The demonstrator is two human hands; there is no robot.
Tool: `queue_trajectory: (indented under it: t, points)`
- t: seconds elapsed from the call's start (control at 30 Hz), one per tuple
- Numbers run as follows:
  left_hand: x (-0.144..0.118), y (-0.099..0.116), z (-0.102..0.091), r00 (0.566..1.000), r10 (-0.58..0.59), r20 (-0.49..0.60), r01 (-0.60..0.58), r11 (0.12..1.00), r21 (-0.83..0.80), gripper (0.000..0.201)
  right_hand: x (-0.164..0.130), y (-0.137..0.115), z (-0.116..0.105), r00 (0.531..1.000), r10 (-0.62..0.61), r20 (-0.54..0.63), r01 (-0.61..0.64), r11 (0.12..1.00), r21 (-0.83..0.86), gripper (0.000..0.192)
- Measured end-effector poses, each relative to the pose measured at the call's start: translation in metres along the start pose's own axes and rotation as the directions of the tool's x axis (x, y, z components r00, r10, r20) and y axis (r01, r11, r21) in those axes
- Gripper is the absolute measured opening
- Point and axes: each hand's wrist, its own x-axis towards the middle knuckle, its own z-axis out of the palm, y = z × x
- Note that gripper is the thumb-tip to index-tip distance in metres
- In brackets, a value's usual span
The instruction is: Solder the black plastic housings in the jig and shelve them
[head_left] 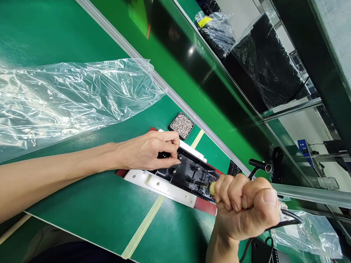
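A long white housing with a black inner assembly (183,177) lies on a red mat (206,206) on the green bench. My left hand (148,150) rests on its far end, fingertips pinched on a small black part. My right hand (246,206) is fisted around a corded electric screwdriver (212,189), whose yellowish tip points down onto the black assembly. A black cable (289,217) runs out from the fist.
A small black tray of silver screws (181,125) sits just beyond the housing. A large clear plastic bag (60,101) lies on the bench at left. An aluminium rail (149,68) borders the bench; black units wrapped in plastic (262,65) stand behind it.
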Motion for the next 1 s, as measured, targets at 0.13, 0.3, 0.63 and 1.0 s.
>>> queue_trajectory:
  t: [0.13,0.3,0.63,1.0]
  points:
    - [0.000,0.001,0.000,1.000,-0.003,0.004,0.003,1.000,-0.001,0.020,0.000,0.001,-0.001,1.000,-0.007,0.003,0.007,1.000,0.003,0.038]
    - [0.000,0.001,0.000,1.000,0.001,-0.007,-0.001,1.000,0.007,0.019,0.000,0.001,-0.001,1.000,0.004,0.000,-0.004,1.000,0.000,0.039]
    - [0.000,0.001,0.000,1.000,-0.004,-0.003,0.004,1.000,0.017,0.019,-0.002,0.000,-0.002,1.000,0.017,-0.019,-0.017,1.000,0.013,0.036]
    - [0.000,0.003,-0.002,1.000,0.018,-0.003,-0.018,1.000,0.026,0.017,0.006,-0.016,-0.019,0.997,0.072,-0.021,-0.072,0.997,-0.015,0.032]
